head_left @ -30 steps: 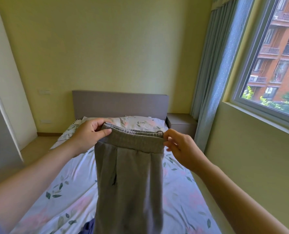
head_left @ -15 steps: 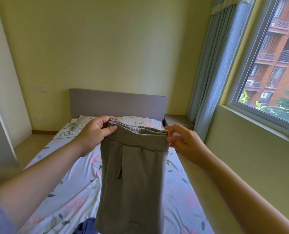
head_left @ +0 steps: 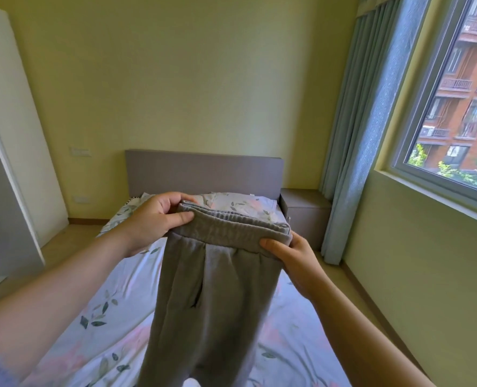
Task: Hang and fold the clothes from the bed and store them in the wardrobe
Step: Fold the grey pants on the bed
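Above the floral bed, the grey sweatpants hung lengthwise from my grip. My left hand pinched one end of the waistband; my right hand clasped the other end, thumb in front.

Trousers hang over bed, between left hand and right hand; wardrobe far left, window right.

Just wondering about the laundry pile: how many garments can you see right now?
1: the grey sweatpants, held up over the bed by the left hand and right hand. They may hide others.
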A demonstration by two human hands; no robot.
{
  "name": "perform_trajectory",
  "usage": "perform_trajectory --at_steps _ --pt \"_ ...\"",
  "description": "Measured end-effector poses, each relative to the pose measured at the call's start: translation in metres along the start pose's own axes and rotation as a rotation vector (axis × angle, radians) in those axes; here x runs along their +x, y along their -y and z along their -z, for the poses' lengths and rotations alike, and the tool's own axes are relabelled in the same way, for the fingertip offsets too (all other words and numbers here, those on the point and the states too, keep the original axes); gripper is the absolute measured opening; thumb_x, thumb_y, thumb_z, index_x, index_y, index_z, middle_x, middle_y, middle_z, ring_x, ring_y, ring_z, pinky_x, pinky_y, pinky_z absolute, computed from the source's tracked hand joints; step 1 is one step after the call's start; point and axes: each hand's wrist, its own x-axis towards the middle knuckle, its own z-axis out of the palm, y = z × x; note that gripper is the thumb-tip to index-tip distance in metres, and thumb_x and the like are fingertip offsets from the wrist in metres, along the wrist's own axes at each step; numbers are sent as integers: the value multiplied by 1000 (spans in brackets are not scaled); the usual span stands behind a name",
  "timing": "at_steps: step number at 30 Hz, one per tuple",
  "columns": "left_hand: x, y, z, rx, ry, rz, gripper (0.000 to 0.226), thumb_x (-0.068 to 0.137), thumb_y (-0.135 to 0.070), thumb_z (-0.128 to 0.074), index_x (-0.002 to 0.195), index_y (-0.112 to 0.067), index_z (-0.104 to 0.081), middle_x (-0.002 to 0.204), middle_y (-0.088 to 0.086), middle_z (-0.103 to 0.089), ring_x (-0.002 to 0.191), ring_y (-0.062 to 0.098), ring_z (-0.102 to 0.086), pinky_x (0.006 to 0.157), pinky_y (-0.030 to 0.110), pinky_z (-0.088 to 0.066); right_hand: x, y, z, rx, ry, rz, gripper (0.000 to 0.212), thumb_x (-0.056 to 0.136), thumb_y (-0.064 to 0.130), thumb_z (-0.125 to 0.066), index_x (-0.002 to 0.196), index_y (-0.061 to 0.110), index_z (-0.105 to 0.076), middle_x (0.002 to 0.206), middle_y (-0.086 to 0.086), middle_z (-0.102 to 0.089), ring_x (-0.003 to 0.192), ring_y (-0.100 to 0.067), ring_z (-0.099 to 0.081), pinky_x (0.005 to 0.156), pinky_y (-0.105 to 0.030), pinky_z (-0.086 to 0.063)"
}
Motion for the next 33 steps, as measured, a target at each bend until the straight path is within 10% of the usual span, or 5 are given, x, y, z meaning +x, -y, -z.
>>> perform_trajectory --at_steps 5,11,20,28,33 --pt "-11 -5 22 448 94 17 40 80 -9 -77 111 -28 -62 106 -5 -69 95 12 -67 83 20 -54 10 16 -20 -235 26 55 20 81 28 -78 99 23 -69 96 0 -73 95 -21 -69 85 -35 -59" --pt "-25 0 -19 679 214 99 123 44 -76 -79 148 -43 -23 132 -26 -43 120 1 -48 100 27 -41 11 28 -45 -625 93 242 14 81 35 -76 86 34 -63 81 15 -67 77 2 -62 66 -9 -50" --pt "3 -6 -40 553 253 -71 19 79 -33 -78 94 -24 -70 88 -15 -70 89 8 -63 77 25 -45 8 27 -29 -410 183 122 28 77 31 -79 101 19 -71 95 0 -73 92 -18 -69 86 -39 -58" --pt "10 -31 -10 800 383 -36 20 77 -40 -78 90 -28 -69 86 -8 -72 83 10 -66 76 28 -51 -15 -41 -14 -352 231 -53 18 87 4 -68 93 -12 -62 80 -9 -56 79 -17 -50 75 -33 -38" --pt "-1 -14 -5 724 279 73 46 71 -59 -75 103 -27 -67 101 -6 -71 98 13 -65 91 37 -51 -10 -27 -45 -421 235 79 11 86 14 -70 82 5 -66 69 0 -56 65 -6 -49 62 -23 -41"
